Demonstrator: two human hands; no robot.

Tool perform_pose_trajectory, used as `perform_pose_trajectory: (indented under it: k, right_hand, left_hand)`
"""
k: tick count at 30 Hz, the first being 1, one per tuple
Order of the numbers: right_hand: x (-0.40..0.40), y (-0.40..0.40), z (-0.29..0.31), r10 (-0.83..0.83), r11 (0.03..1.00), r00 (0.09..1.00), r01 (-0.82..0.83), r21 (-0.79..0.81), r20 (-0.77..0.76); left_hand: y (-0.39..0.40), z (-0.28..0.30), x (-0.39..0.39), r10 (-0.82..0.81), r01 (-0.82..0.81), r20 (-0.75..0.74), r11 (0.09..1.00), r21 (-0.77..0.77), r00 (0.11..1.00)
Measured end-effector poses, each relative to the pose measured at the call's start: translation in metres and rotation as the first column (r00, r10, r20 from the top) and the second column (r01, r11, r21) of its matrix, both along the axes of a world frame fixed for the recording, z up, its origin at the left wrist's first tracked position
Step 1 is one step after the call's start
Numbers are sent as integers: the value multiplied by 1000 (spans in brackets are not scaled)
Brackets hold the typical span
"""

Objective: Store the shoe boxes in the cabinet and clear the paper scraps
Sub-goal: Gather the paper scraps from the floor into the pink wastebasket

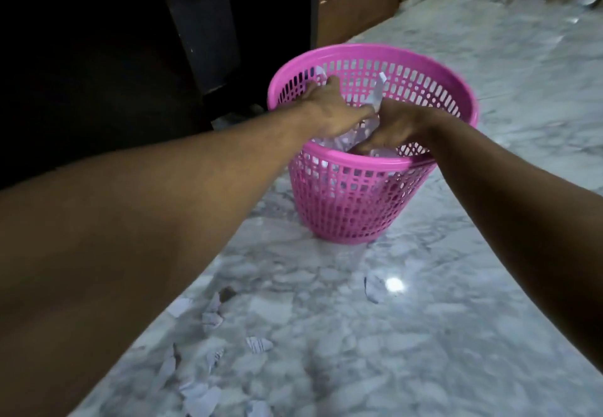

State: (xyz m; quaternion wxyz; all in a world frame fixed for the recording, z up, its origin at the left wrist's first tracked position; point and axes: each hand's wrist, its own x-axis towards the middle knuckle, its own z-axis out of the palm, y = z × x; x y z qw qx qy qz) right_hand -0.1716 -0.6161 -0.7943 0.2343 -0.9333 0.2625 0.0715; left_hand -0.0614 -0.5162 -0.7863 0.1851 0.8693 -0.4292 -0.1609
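Hands are both inside the mouth of a pink basket point(352, 201) that stands on the marble floor point(424, 335), just beside a dark cabinet point(98, 57). Left hand point(329, 110) lies palm down with fingers spread, reaching toward the far wall of the basket and resting on white paper point(346, 139) piled inside; the posture suggests it is pressing the pile down or letting go of a handful. Right hand point(391, 129) is curled, fingers turned down into the paper near the front rim, and a strip of paper point(378, 93) stands up just beyond it; whether the fingers pinch that strip or merely push beside it cannot be told, since the fingertips are hidden. The basket sits upright, and its open lattice shows paper filling the upper part. In my judgement the basket is placed close to the litter so that scraps can be carried over in short trips. Loose paper scraps point(208, 380) lie scattered on the floor near the bottom of the view, with one more scrap point(373, 289) apart to the right, so clearing is only partly done. No shoe boxes are in view, and whether they are stored cannot be judged. Risk noted: the overfilled pile may spill back out unless compacted.
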Motion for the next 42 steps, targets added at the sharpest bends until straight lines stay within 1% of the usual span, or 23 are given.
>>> perform_pose_trajectory:
  k: [2, 4, 6, 8, 10, 12, 14, 15, 16, 17, 19, 21, 23, 25, 26, 27, 29, 31, 34, 36, 38, 40, 42]
  right_hand:
    - [-2, 4, 12, -39, 999, 998, 39, -15, -43]
    - [-6, 11, 26, -118, 989, 992, 113, -99, -47]
    - [-8, 18, 39, -155, 968, 988, 155, -198, 15]
    - [-13, 29, 48, -142, 938, 973, 191, -290, 182]
    - [-22, 38, 48, -88, 911, 899, 247, -330, 430]
    - [-35, 58, 39, -5, 900, 771, 281, -333, 637]
    - [-53, 91, 21, 83, 919, 640, 248, -307, 764]
    - [-63, 111, 9, 110, 930, 590, 223, -293, 800]
    - [-75, 129, -8, 120, 943, 570, 192, -274, 813]
    - [-86, 144, -30, 111, 954, 581, 165, -249, 806]
    - [-109, 163, -87, 36, 972, 680, 148, -185, 732]
    - [-131, 168, -146, -80, 974, 808, 188, -126, 584]
    - [-149, 163, -193, -204, 966, 901, 248, -68, 384]
    - [-161, 156, -230, -350, 936, 917, 352, 28, 190]
    - [-165, 156, -243, -390, 921, 913, 386, 56, 121]
    - [-166, 160, -254, -399, 917, 913, 395, 64, 90]
    - [-160, 180, -269, -344, 939, 934, 338, 68, 98]
    - [-150, 215, -278, -229, 971, 969, 220, 94, 90]
    - [-137, 279, -290, 78, 996, 985, -83, 30, 152]
    - [-126, 317, -297, 278, 960, 944, -281, -12, 179]
    - [-110, 348, -300, 411, 910, 891, -414, -27, 193]
    - [-95, 368, -301, 495, 867, 846, -495, -54, 199]
    - [-82, 380, -300, 547, 836, 811, -542, -88, 206]
  left_hand:
    - [4, 10, 1, -24, 31, 104, 997, -65, 994]
    - [12, 22, 0, -17, 60, 194, 974, -217, 981]
    - [22, 28, -2, -14, 94, 228, 935, -343, 974]
    - [36, 30, -5, -27, 129, 236, 895, -427, 971]
    - [53, 27, -8, -8, 135, 233, 835, -533, 972]
    - [75, 18, -14, 33, 115, 209, 746, -656, 977]
    - [104, -1, -23, 62, 85, 170, 674, -734, 983]
    - [119, -13, -30, 75, 63, 148, 657, -751, 986]
    - [136, -28, -37, 89, 40, 129, 651, -758, 988]
    - [151, -44, -45, 101, 17, 110, 654, -756, 989]
    - [185, -85, -62, 124, -41, 67, 709, -704, 990]
    - [226, -131, -81, 148, -107, 20, 792, -601, 989]
    - [274, -176, -106, 242, -216, -9, 848, -485, 970]
    - [327, -214, -132, 406, -376, 12, 856, -354, 914]
    - [354, -231, -145, 481, -449, 46, 846, -288, 876]
    - [380, -245, -158, 535, -507, 79, 831, -229, 841]
    - [426, -268, -181, 600, -586, 85, 797, -144, 795]
    - [459, -287, -199, 630, -625, 21, 774, -102, 776]
    - [475, -303, -207, 600, -599, -16, 797, -80, 800]
    - [468, -304, -194, 569, -568, -13, 818, -92, 822]
    - [455, -302, -174, 544, -544, -34, 830, -120, 838]
    - [447, -298, -156, 528, -527, -47, 828, -193, 848]
    - [446, -290, -144, 575, -567, -64, 774, -282, 816]
